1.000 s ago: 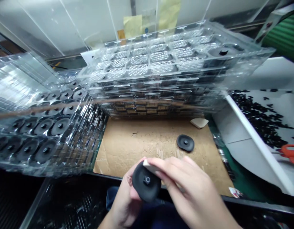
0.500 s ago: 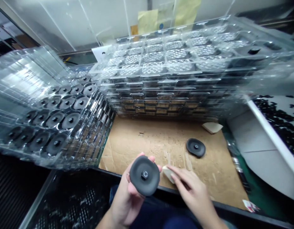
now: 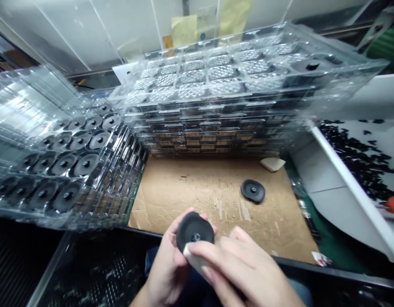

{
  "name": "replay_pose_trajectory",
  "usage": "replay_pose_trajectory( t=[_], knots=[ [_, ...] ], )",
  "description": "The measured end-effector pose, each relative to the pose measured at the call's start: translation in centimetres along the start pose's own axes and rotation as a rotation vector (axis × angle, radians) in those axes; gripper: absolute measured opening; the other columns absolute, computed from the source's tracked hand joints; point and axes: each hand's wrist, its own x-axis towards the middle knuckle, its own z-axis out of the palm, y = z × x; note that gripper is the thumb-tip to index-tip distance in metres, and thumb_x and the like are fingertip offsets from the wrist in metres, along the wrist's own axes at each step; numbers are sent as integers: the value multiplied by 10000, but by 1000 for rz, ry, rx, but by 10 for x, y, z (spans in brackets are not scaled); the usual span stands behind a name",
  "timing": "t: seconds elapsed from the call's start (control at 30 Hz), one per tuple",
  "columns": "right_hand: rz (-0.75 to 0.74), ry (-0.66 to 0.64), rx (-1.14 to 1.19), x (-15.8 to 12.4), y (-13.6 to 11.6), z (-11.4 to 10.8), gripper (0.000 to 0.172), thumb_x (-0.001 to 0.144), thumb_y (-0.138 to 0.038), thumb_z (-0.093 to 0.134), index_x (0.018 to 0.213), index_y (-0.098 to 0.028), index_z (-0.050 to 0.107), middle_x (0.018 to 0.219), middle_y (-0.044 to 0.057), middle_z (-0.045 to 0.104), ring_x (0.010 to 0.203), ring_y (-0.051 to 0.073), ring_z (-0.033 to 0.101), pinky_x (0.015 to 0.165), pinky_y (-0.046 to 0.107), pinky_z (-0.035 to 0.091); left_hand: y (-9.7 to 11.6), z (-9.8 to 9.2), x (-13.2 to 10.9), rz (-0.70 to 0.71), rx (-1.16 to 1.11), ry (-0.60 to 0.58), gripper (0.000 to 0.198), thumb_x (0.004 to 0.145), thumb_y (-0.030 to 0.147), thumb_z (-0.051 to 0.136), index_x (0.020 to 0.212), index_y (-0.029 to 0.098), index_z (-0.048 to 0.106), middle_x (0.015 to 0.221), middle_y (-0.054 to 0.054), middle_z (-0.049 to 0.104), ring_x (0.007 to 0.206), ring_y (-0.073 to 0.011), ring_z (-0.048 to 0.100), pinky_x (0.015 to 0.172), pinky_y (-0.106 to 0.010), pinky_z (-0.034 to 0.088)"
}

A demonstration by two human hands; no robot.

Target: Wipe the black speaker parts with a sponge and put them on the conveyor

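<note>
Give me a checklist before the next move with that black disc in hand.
Left hand grips the black rounded-square disc: ok.
Right hand presses a pale wedge-shaped pad against the disc's edge: ok.
Second black disc lies flat on the brown cardboard sheet, apart from both hands: ok.
Stacked clear plastic trays stand away from the hands: ok.
Finish of the disc's rim: cannot tell.

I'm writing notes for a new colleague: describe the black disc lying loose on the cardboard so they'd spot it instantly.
Find the cardboard sheet in front of the tall stack of clear plastic trays. Toward its far right lies a flat black disc. Unlike the tray discs and the held disc in the left hand, it lies alone.
</note>
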Motion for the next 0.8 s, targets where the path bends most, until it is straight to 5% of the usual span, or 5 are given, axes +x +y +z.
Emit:
replay_pose_trajectory(
  t=[0.17, 0.37, 0.47, 0.57, 0.8],
  knots=[
    [-7, 170, -93, 7, 0, 7, 265, 862, -104, 467, 1098, -132, 583, 827, 56, 685, 690, 160, 606, 696, 324, 431, 0, 5, 0, -117, 16, 38, 564, 526, 436, 790, 1043, 249, 663, 1072, -53, 670, 1092, -268, 556, 1032, -373, 336],
    [71, -60, -55, -12, 6, -17, 242, 863, -114, 464, 1008, -235, 615, 759, -12, 668, 623, 125, 586, 623, 261, 437, 7, -2, 3, -103, -63, -33, 599, 426, 364, 849, 992, 268, 681, 1017, -18, 709, 918, -192, 639, 853, -279, 465],
    [54, -26, -241, -12, 12, -25, 274, 889, -124, 419, 1088, -186, 596, 706, 24, 637, 586, 143, 541, 583, 287, 401, 8, 0, 4, -164, -41, -31, 551, 469, 379, 830, 989, 265, 689, 993, -19, 715, 952, -172, 621, 892, -257, 430],
    [-63, 58, -132, -6, 20, -23, 303, 909, -126, 389, 1120, -196, 594, 747, 26, 646, 620, 134, 548, 609, 291, 406, 8, 4, 5, -188, -63, -134, 475, 516, 375, 816, 959, 251, 702, 901, -12, 720, 899, -163, 632, 853, -242, 444],
    [629, 289, 173, -31, 49, 1, 195, 849, -347, 537, 944, -254, 680, 986, 15, 698, 907, 188, 646, 732, 249, 522, 11, -4, 2, -140, -142, -137, 503, 602, 331, 780, 1080, 258, 641, 1165, -57, 651, 949, -231, 647, 795, -289, 512]
  ],
)
